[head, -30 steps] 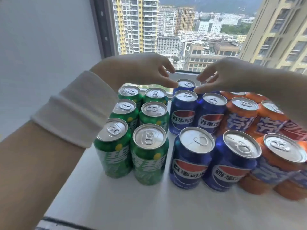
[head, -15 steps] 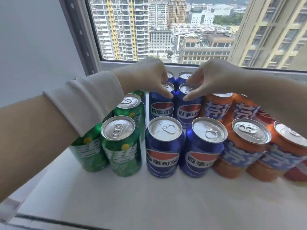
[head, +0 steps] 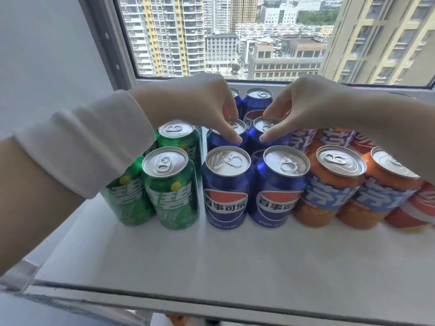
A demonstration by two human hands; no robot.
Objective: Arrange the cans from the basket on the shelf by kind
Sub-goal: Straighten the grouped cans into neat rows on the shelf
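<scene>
Blue cans (head: 226, 184) fill the middle of the shelf (head: 211, 255), front edge to back. The left grip (head: 200, 102) pinches the rim of a second-row can (head: 217, 142), and the right grip (head: 313, 107) pinches its neighbour (head: 270, 144). From the head view, small level nudges look best, keeping both upright and tight behind the front pair. Logos face the front edge. Green cans (head: 169, 191) stand toward the left edge, orange cans (head: 329, 191) toward the right.

One view only is given: a wide-angle camera worn on the head, pointed forward and slightly down. The shelf (head: 211, 255) is seen from its front edge, close up, with the cans (head: 226, 198) viewed from just above and the window (head: 235, 31) faced directly behind them.
</scene>
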